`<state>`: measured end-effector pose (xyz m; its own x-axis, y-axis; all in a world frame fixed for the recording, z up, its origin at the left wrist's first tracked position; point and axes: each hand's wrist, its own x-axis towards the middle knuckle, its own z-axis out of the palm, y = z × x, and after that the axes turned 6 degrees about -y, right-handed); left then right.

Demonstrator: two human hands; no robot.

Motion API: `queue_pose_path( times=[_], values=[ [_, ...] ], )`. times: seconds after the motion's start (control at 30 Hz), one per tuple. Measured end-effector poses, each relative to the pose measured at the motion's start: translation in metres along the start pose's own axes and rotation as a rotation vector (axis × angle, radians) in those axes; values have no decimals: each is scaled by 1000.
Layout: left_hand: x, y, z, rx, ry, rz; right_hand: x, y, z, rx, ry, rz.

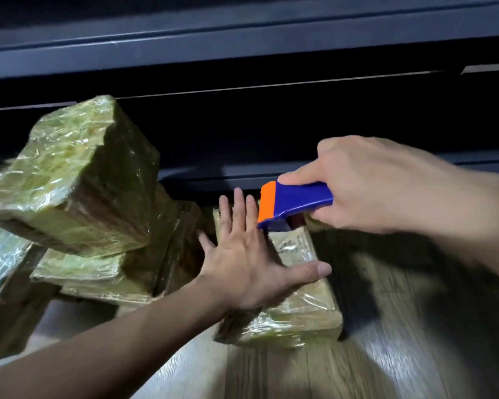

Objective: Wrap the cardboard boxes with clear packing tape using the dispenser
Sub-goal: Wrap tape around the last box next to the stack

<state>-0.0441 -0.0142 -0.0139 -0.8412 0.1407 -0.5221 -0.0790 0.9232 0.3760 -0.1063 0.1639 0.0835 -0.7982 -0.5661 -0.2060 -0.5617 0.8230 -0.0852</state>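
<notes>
Spread flat, my left hand [242, 263] presses on the glossy, tape-covered cardboard box [300, 312], fingers straight and wide, I'd say to pin it to the wooden floor [271, 370] while the tape pulls tight. Over the box's far end my right hand [380, 185] curls round the blue-and-orange dispenser [294, 203], whose orange edge sits just beside my fingertips. Left of the box, wrapped boxes [78, 174] lie piled.

On the floor [386, 355] lies a cardboard box [297, 309], left hand [242, 266] flat on top, the tape dispenser [294, 203] in the right hand [380, 191] over its far end, stacked boxes [78, 180] just left
</notes>
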Motion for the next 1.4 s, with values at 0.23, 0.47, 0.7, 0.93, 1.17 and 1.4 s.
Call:
queue_pose_path(
  times=[0.23,0.47,0.7,0.93,1.17,1.4],
  values=[
    [-3,-27,-14,81,-85,160,-7,25,4,107,-82,-55],
    [-3,22,3,140,2,-14,-10,30,6,28,-100,-64],
    [4,-4,-3,5,119,44,-17,29,10,106,-97,-44],
    [7,-32,-19,-112,146,102,-36,56,22,306,-56,-47],
    [-3,-48,-20,-357,214,193,-57,52,21,473,10,4],
    [23,-84,23,-727,159,328,-26,9,32,178,-143,30]
  ],
)
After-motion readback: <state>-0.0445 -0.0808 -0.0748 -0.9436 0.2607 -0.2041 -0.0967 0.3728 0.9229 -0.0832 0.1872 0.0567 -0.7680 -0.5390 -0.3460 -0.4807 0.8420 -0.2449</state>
